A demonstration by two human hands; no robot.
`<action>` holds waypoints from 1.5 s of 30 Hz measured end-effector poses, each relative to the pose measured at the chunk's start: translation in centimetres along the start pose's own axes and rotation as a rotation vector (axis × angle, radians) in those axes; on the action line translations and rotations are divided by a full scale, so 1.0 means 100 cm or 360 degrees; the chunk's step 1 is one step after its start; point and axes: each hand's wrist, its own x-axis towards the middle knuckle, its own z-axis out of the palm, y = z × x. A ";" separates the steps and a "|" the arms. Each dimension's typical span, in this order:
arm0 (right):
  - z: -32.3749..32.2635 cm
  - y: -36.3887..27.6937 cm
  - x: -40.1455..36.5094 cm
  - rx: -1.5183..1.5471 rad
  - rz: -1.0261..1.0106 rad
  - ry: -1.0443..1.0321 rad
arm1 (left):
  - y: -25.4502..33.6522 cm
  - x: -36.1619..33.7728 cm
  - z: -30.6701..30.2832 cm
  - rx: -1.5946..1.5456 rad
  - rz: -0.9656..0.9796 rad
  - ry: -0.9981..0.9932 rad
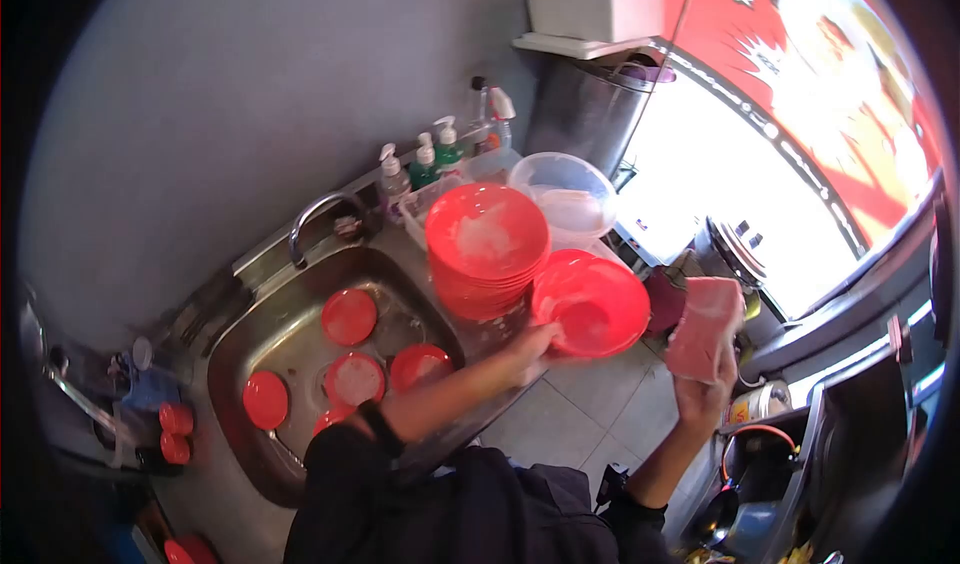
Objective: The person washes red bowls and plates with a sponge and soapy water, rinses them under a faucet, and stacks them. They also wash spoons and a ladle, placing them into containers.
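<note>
My left hand (534, 350) grips the edge of a red bowl (592, 309), which is tilted so its inside shows. My right hand (704, 398) is raised to the right, its fingers closed around a pink sponge (706, 330) that looks foamy and is apart from the bowl. Just left of the held bowl, a tall stack of red bowls (487, 234) stands on the counter, with whitish suds in the top one. Several small red dishes (349, 316) lie in the metal sink (225, 396), and a utensil handle sticks out near one of them.
A curved faucet (318, 214) rises behind the sink. Pump bottles (394, 176) and a spray bottle (501, 114) line the wall. A clear plastic basin (565, 189) sits behind the stack. On the right are a cooker (728, 254) and a shelf with pans (750, 464).
</note>
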 end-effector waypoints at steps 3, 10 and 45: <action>-0.004 -0.006 -0.003 -0.0039 -0.0055 -0.0067 | -0.003 0.019 0.023 -0.0027 0.0075 0.0250; -0.006 0.009 0.003 -0.0096 0.0137 0.0025 | -0.031 0.070 0.020 0.0267 0.0711 0.0719; 0.280 0.351 0.064 0.0220 0.0421 0.0258 | -0.007 -0.209 -0.222 -0.1112 0.1230 0.1165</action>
